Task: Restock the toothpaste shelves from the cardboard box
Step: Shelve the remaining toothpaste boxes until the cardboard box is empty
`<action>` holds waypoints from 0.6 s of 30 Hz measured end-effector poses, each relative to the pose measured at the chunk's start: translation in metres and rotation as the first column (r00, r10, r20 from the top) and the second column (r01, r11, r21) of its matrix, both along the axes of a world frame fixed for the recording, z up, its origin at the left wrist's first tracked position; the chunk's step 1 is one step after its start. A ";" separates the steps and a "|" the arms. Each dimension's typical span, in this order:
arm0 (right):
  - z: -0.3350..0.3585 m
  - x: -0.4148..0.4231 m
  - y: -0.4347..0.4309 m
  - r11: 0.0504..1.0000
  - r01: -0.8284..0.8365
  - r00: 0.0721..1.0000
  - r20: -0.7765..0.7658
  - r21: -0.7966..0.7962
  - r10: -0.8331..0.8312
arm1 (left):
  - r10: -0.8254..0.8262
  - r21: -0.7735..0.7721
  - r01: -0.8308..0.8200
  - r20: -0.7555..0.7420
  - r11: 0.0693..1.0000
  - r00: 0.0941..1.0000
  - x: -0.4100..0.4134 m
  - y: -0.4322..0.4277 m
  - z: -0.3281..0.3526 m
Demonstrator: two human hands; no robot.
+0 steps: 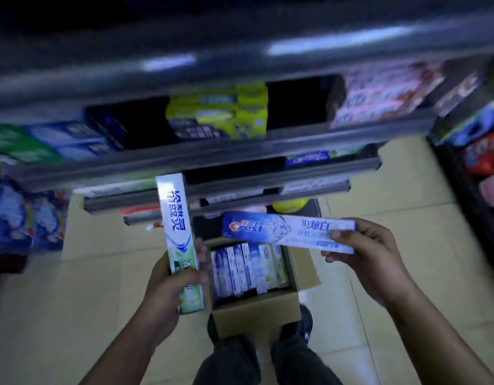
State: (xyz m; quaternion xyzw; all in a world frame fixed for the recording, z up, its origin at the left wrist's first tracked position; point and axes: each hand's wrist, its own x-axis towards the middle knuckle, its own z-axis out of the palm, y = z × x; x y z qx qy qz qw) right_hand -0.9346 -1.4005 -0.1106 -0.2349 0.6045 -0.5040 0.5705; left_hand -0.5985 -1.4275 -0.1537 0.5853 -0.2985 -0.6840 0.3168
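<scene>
Restocking stance: left hand (168, 284), fingers curled round an upright white-and-green toothpaste carton (179, 232) with blue Chinese lettering. Its right hand (371, 254) fingers pinch a level blue carton (287, 232) marked "Crest". Below, cardboard box (257, 309) on the floor (73, 301) holds further cartons (248, 268) on end, before blurred shelves (212, 159).

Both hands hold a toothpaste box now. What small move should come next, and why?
Probably raise the right hand and slide its Crest box into a dark gap on the shelves. The left hand grips the green box too, so neither hand can take more from the cardboard box.
</scene>
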 end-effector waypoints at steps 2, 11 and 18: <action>0.046 0.008 -0.008 0.998 -0.006 1.000 -0.001 -0.060 0.006 | -0.007 -0.076 0.008 0.016 0.997 1.000 0.010 -0.010 0.046; 0.187 0.031 -0.020 0.956 -0.002 0.998 -0.063 -0.293 -0.018 | 0.066 -0.177 -0.079 -0.074 0.981 0.995 0.056 -0.016 0.188; 0.239 0.047 -0.013 0.913 0.020 0.996 -0.072 -0.407 -0.054 | -0.077 -0.369 0.054 -0.047 0.928 0.996 0.068 -0.017 0.242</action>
